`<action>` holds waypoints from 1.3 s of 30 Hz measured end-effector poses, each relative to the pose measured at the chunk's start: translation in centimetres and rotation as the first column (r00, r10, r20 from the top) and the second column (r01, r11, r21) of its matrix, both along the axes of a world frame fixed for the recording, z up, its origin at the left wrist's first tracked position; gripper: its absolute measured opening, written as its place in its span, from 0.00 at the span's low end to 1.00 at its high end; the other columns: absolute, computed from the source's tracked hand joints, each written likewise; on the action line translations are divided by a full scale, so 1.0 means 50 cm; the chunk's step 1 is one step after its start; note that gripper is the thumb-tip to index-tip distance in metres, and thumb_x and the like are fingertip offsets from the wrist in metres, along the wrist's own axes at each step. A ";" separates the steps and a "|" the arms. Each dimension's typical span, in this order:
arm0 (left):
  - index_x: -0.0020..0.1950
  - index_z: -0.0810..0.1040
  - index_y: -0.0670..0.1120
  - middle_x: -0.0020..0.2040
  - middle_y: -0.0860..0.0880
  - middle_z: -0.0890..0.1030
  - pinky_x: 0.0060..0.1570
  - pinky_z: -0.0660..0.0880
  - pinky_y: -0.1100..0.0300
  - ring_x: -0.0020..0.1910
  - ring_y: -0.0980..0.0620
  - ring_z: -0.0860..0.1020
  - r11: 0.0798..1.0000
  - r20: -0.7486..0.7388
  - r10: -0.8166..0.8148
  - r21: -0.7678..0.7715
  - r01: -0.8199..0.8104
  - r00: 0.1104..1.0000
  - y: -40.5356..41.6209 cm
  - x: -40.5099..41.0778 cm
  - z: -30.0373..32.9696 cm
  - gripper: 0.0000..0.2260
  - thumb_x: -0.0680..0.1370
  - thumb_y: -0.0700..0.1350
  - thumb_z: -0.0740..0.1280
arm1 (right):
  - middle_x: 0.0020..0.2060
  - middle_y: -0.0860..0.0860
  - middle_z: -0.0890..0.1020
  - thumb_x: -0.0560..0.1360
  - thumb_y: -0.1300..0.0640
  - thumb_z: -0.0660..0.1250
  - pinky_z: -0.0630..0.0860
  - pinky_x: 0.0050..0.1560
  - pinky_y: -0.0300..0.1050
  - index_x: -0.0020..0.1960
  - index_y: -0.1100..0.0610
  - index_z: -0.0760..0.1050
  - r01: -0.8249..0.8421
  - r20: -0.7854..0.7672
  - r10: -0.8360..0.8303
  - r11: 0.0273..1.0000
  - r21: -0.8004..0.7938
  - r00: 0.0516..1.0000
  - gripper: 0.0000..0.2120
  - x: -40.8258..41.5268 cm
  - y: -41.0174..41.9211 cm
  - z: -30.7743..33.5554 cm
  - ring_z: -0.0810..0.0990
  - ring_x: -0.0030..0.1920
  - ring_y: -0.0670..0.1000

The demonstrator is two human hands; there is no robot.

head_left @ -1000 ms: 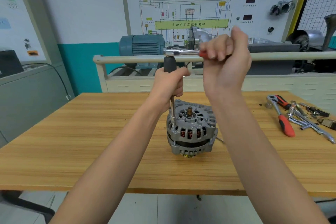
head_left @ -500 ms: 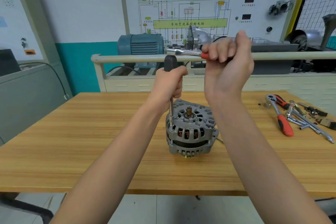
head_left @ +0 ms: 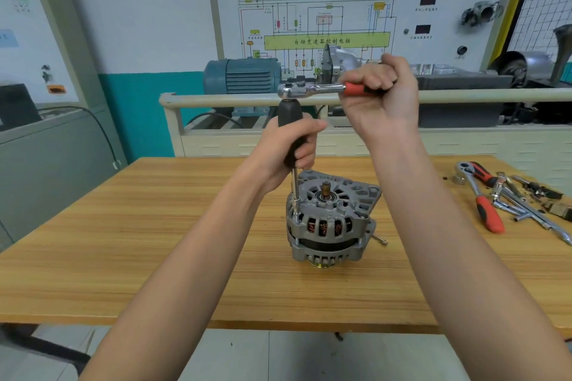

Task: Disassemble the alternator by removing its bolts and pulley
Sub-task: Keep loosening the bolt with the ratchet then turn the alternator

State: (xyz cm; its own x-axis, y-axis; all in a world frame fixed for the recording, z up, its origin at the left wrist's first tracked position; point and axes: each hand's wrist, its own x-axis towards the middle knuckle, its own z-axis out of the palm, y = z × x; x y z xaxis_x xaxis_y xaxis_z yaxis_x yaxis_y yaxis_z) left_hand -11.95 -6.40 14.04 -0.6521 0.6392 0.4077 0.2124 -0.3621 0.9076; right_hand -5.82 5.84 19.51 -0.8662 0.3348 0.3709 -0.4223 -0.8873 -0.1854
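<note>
Alternator stands on end at centre frame on the wooden table, shaft stub pointing up, brass-coloured part just showing beneath the housing.

Handling, judged: cast metal housing, rigid and probably heavy enough to sit steady, but its narrow footing could let it twist or tip under torque. Copper windings visible through the vents look delicate; best held by the outer ribs or mounting ears, not through the slots.

Left hand wraps the black handle of the upright extension driver; the driver's thin shank runs down to a through-bolt on the housing's left edge. Right hand is closed round the red grip of the ratchet wrench, which lies level at upper centre, head seated on the driver's top.

Counts: one alternator; two ratchets, the spare ratchet lying at right frame among a pile of loose tools, number not clear; one loose bolt on the table just right of the housing.
</note>
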 end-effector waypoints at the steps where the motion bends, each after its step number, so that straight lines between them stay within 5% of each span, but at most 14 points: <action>1: 0.28 0.65 0.44 0.20 0.51 0.63 0.23 0.60 0.63 0.18 0.54 0.60 0.999 -0.011 -0.020 -0.037 0.020 1.000 0.001 0.001 0.002 0.15 0.72 0.42 0.67 | 0.17 0.46 0.61 0.80 0.61 0.56 0.66 0.30 0.37 0.26 0.54 0.60 -0.045 0.021 0.046 0.998 -0.048 0.999 0.23 -0.008 0.005 0.002 0.62 0.18 0.45; 4: 0.24 0.63 0.47 0.18 0.53 0.59 0.21 0.55 0.64 0.17 0.55 0.56 0.998 0.031 -0.010 -0.062 0.012 0.999 0.007 0.000 0.004 0.21 0.75 0.41 0.65 | 0.18 0.46 0.61 0.79 0.62 0.56 0.67 0.26 0.37 0.30 0.53 0.58 0.014 0.023 -0.012 0.998 -0.065 1.000 0.20 -0.013 0.001 0.001 0.62 0.17 0.45; 9: 0.28 0.58 0.48 0.20 0.53 0.57 0.22 0.52 0.65 0.18 0.55 0.53 0.973 0.130 0.232 -0.037 -0.229 0.964 0.020 -0.001 0.005 0.21 0.78 0.36 0.61 | 0.21 0.48 0.62 0.82 0.61 0.55 0.71 0.32 0.43 0.30 0.55 0.61 0.377 -0.119 -0.362 0.913 0.156 0.925 0.21 0.016 -0.055 -0.025 0.64 0.23 0.48; 11: 0.30 0.59 0.48 0.21 0.52 0.58 0.22 0.54 0.65 0.19 0.54 0.54 0.936 0.147 0.351 -0.053 -0.347 0.925 0.030 0.005 0.006 0.19 0.77 0.36 0.61 | 0.21 0.48 0.65 0.81 0.63 0.55 0.72 0.35 0.46 0.30 0.55 0.64 0.616 -0.303 -0.542 0.737 0.278 0.784 0.20 0.028 -0.084 -0.039 0.66 0.25 0.50; 14: 0.34 0.64 0.46 0.25 0.50 0.62 0.20 0.58 0.67 0.19 0.56 0.59 0.887 0.125 0.462 -0.048 -0.460 0.878 0.039 0.018 0.009 0.14 0.77 0.36 0.63 | 0.23 0.52 0.70 0.79 0.64 0.56 0.69 0.31 0.49 0.35 0.53 0.68 0.905 -0.646 -0.634 0.275 0.325 0.425 0.15 0.039 -0.120 -0.057 0.68 0.25 0.53; 16: 0.34 0.65 0.46 0.27 0.49 0.63 0.20 0.60 0.67 0.19 0.57 0.61 0.874 0.088 0.486 -0.034 -0.485 0.869 0.039 0.020 0.007 0.14 0.77 0.37 0.64 | 0.24 0.54 0.71 0.77 0.63 0.56 0.66 0.27 0.50 0.37 0.53 0.68 0.942 -0.731 -0.599 0.145 0.302 0.326 0.12 0.042 -0.131 -0.060 0.67 0.24 0.56; 18: 0.33 0.64 0.47 0.25 0.50 0.63 0.21 0.59 0.67 0.20 0.56 0.60 0.898 0.093 0.440 -0.027 -0.439 0.893 0.033 0.014 0.002 0.15 0.76 0.36 0.64 | 0.23 0.50 0.70 0.78 0.64 0.56 0.66 0.29 0.48 0.35 0.51 0.68 0.916 -0.679 -0.615 0.237 0.324 0.400 0.15 0.040 -0.124 -0.053 0.66 0.24 0.53; 20: 0.32 0.62 0.48 0.23 0.52 0.61 0.22 0.59 0.65 0.21 0.54 0.58 0.939 0.077 0.345 -0.028 -0.344 0.935 0.023 0.006 -0.002 0.17 0.75 0.34 0.64 | 0.21 0.48 0.66 0.79 0.64 0.56 0.68 0.32 0.46 0.29 0.53 0.67 0.797 -0.525 -0.601 0.494 0.349 0.602 0.20 0.038 -0.103 -0.039 0.65 0.24 0.49; 23: 0.28 0.64 0.47 0.22 0.52 0.62 0.24 0.62 0.63 0.22 0.52 0.60 0.981 0.025 0.193 0.000 -0.193 0.981 0.007 -0.006 -0.006 0.19 0.75 0.34 0.65 | 0.19 0.47 0.62 0.81 0.61 0.56 0.70 0.31 0.43 0.24 0.55 0.63 0.387 -0.195 -0.346 0.892 0.234 0.918 0.25 0.025 -0.051 -0.012 0.63 0.22 0.48; 26: 0.25 0.67 0.47 0.21 0.51 0.63 0.25 0.64 0.62 0.21 0.52 0.63 1.000 0.025 0.003 0.004 -0.003 1.000 -0.001 -0.006 -0.005 0.16 0.72 0.39 0.66 | 0.18 0.47 0.62 0.81 0.60 0.56 0.68 0.28 0.38 0.27 0.54 0.61 0.065 -0.030 -0.066 0.998 -0.021 0.997 0.23 0.005 -0.008 -0.003 0.62 0.19 0.46; 30: 0.22 0.62 0.49 0.18 0.54 0.59 0.23 0.50 0.61 0.17 0.57 0.56 0.991 0.089 -0.122 -0.045 0.126 0.989 0.008 -0.003 -0.004 0.22 0.76 0.40 0.61 | 0.18 0.46 0.62 0.80 0.61 0.56 0.69 0.28 0.38 0.29 0.54 0.60 0.107 -0.029 -0.108 0.993 -0.053 0.994 0.21 0.003 -0.006 -0.008 0.63 0.19 0.46; 34: 0.22 0.57 0.50 0.18 0.53 0.56 0.20 0.50 0.66 0.16 0.57 0.53 0.999 0.143 0.037 -0.017 -0.035 0.989 0.012 -0.004 -0.005 0.26 0.79 0.38 0.58 | 0.21 0.48 0.64 0.82 0.60 0.54 0.73 0.34 0.44 0.29 0.56 0.62 0.365 -0.191 -0.330 0.912 0.190 0.924 0.21 0.025 -0.045 -0.033 0.65 0.24 0.48; 36: 0.23 0.57 0.50 0.19 0.53 0.56 0.21 0.50 0.66 0.17 0.56 0.52 0.989 0.161 0.145 -0.004 -0.146 0.976 0.016 -0.003 -0.005 0.25 0.78 0.37 0.59 | 0.22 0.48 0.67 0.81 0.62 0.54 0.73 0.37 0.46 0.31 0.55 0.65 0.593 -0.366 -0.480 0.736 0.328 0.797 0.20 0.034 -0.070 -0.046 0.68 0.26 0.50; 39: 0.28 0.60 0.49 0.21 0.52 0.59 0.23 0.53 0.65 0.20 0.54 0.55 0.945 0.170 0.325 -0.024 -0.325 0.930 0.029 0.009 -0.002 0.20 0.77 0.37 0.61 | 0.24 0.48 0.70 0.79 0.63 0.56 0.72 0.34 0.52 0.36 0.52 0.68 0.876 -0.646 -0.591 0.324 0.359 0.483 0.14 0.039 -0.101 -0.058 0.70 0.26 0.53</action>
State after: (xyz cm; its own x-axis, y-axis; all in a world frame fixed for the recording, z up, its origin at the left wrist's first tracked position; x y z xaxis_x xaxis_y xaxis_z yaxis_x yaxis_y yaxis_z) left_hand -11.48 -4.93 13.92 -0.8834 0.3789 0.2757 0.1629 -0.3034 0.9389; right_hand -3.86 0.81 16.63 -0.1262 0.3460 0.9297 -0.9804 0.0994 -0.1701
